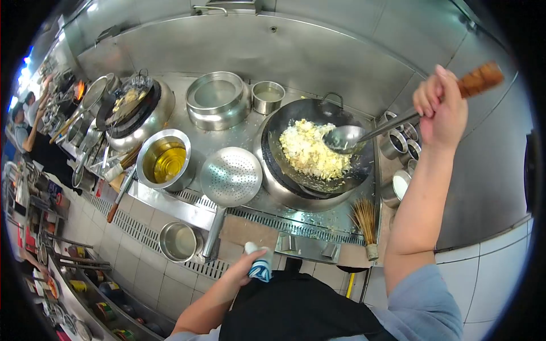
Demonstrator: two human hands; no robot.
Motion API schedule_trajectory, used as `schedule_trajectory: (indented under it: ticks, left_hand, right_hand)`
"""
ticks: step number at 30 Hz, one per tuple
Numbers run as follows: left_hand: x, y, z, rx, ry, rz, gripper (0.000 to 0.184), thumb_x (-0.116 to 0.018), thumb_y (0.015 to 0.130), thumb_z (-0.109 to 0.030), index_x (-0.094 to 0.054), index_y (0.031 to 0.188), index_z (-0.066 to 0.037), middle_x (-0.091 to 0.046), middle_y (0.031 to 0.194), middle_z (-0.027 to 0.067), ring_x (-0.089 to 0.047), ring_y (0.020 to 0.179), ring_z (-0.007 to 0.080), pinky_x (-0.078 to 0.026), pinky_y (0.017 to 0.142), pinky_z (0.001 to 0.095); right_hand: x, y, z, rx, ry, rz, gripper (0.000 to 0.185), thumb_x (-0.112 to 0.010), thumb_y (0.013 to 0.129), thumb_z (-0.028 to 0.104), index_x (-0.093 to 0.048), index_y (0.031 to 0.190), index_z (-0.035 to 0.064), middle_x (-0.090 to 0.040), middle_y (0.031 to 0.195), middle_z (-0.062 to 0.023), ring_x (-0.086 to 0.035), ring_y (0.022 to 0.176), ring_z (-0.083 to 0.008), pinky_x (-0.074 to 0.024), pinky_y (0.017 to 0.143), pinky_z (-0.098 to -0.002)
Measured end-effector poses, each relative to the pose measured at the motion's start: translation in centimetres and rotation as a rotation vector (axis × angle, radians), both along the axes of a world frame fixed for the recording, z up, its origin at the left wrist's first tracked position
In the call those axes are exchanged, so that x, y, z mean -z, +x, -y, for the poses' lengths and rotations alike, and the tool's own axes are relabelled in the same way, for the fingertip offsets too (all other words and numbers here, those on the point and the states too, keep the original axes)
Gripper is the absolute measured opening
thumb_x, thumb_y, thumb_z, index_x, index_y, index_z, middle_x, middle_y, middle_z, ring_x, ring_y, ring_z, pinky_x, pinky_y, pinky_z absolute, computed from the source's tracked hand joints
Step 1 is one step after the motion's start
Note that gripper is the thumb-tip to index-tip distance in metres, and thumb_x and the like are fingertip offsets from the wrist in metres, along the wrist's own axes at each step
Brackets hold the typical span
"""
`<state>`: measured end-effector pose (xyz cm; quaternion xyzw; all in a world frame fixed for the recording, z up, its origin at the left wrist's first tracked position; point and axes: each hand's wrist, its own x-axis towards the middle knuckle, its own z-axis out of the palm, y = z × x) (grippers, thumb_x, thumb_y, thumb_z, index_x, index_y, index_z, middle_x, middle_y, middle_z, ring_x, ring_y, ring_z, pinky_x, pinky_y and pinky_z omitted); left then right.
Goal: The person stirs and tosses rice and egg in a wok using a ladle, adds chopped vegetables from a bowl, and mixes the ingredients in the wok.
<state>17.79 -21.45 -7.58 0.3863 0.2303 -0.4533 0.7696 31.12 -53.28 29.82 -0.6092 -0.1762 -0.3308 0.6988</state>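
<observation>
My right hand point(443, 108) is closed around the metal shaft of a ladle point(344, 140), just below its wooden grip. The ladle's bowl is over the right side of the fried rice with egg point(313, 150), which lies in a black wok point(355, 170) on the burner. Low in front of my apron, my left hand point(245, 268) is closed on a folded white and blue cloth point(261, 267). A perforated skimmer point(231, 176) rests left of the wok, its handle pointing towards me.
A pot of yellow oil point(170, 163) stands left of the skimmer. Behind are a large steel pot point(219, 105) and a small pot point(267, 96). Seasoning tins point(392, 143) line the right side, near a bamboo brush point(364, 224). Other people point(35, 136) work at the far left.
</observation>
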Motion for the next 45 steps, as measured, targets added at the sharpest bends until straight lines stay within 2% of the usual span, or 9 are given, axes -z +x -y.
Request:
schedule_trajectory:
  ticks: [5,11,15,20,24,30,35,40,45]
  left_hand:
    - [0.3,-2.3,-3.7,-0.109,0.084,0.022,0.038,-0.065,0.087,-0.025,-0.053,0.111,0.002,-0.063,0.092,0.0095,-0.065,0.076,0.0204,-0.055,0.063,0.0334]
    - [1.9,-3.5,-6.9,-0.159,0.138,0.002,0.037,-0.066,0.087,-0.022,-0.053,0.112,0.002,-0.063,0.092,0.0094,-0.065,0.077,0.0194,-0.054,0.063,0.0320]
    - [2.9,-3.5,-7.2,-0.171,0.080,0.020,0.034,-0.065,0.087,-0.021,-0.053,0.109,0.002,-0.062,0.090,0.0086,-0.065,0.075,0.0183,-0.054,0.062,0.0314]
    - [1.9,-3.9,-7.8,-0.172,0.080,0.006,0.033,-0.064,0.088,-0.021,-0.054,0.108,0.002,-0.062,0.088,0.0077,-0.064,0.075,0.0172,-0.053,0.062,0.0306]
    - [2.1,-3.1,-6.2,-0.087,0.051,0.036,0.033,-0.063,0.088,-0.021,-0.054,0.110,0.002,-0.064,0.091,0.0086,-0.066,0.077,0.0185,-0.054,0.063,0.0318]
    - [-0.2,-0.9,-3.4,0.016,0.034,0.117,0.031,-0.063,0.088,-0.021,-0.056,0.108,0.002,-0.064,0.089,0.0082,-0.066,0.073,0.0185,-0.055,0.060,0.0316]
    - [-1.5,0.4,0.6,0.099,0.032,0.170,0.040,-0.066,0.087,-0.025,-0.052,0.113,0.002,-0.062,0.092,0.0067,-0.063,0.076,0.0159,-0.053,0.064,0.0295]
    - [-3.4,2.0,4.2,0.116,-0.066,0.245,0.041,-0.065,0.088,-0.021,-0.049,0.118,0.001,-0.060,0.096,0.0066,-0.062,0.078,0.0144,-0.052,0.064,0.0285]
    - [-3.8,5.4,8.5,-0.007,-0.077,0.107,0.056,-0.045,0.093,-0.057,-0.058,0.111,-0.005,-0.066,0.090,0.0077,-0.066,0.081,0.0205,-0.054,0.066,0.0377]
  right_hand:
    - [19.0,9.0,1.7,0.141,0.103,-0.321,0.030,-0.059,0.086,0.012,-0.040,0.063,0.0096,-0.037,0.048,0.0015,-0.035,0.037,-0.0115,-0.0300,0.038,-0.0261]
    - [7.3,6.2,-2.4,-0.018,-0.007,-0.182,0.033,-0.052,0.090,0.011,-0.038,0.060,0.0118,-0.034,0.047,0.0022,-0.031,0.036,-0.0104,-0.0256,0.036,-0.0284]
    - [18.7,10.6,-2.7,0.241,0.183,-0.303,0.022,-0.058,0.087,0.010,-0.043,0.070,0.0089,-0.038,0.048,0.0013,-0.037,0.038,-0.0102,-0.0280,0.036,-0.0266]
    - [10.2,8.6,-3.6,0.145,0.005,-0.234,0.033,-0.058,0.087,0.012,-0.038,0.060,0.0126,-0.037,0.048,0.0016,-0.032,0.036,-0.0103,-0.0259,0.036,-0.0263]
    - [18.8,10.2,-2.7,0.388,0.062,-0.198,0.030,-0.056,0.089,0.011,-0.040,0.064,0.0115,-0.038,0.049,0.0000,-0.037,0.037,-0.0117,-0.0301,0.038,-0.0278]
    - [8.6,6.2,-3.7,0.108,0.004,-0.325,0.033,-0.057,0.089,0.011,-0.037,0.063,0.0129,-0.032,0.046,0.0034,-0.028,0.035,-0.0085,-0.0257,0.037,-0.0271]
    - [20.8,4.9,-1.5,0.274,0.056,-0.249,0.033,-0.058,0.089,0.010,-0.038,0.063,0.0127,-0.036,0.049,0.0044,-0.033,0.037,-0.0088,-0.0253,0.036,-0.0247]
    - [8.8,2.1,4.1,0.224,0.104,-0.279,0.034,-0.055,0.092,0.015,-0.043,0.060,0.0122,-0.039,0.046,0.0031,-0.036,0.038,-0.0088,-0.0304,0.039,-0.0245]
    - [19.2,4.3,6.8,0.352,0.235,-0.273,0.032,-0.056,0.090,0.013,-0.039,0.063,0.0111,-0.038,0.049,0.0009,-0.036,0.038,-0.0111,-0.0281,0.039,-0.0263]
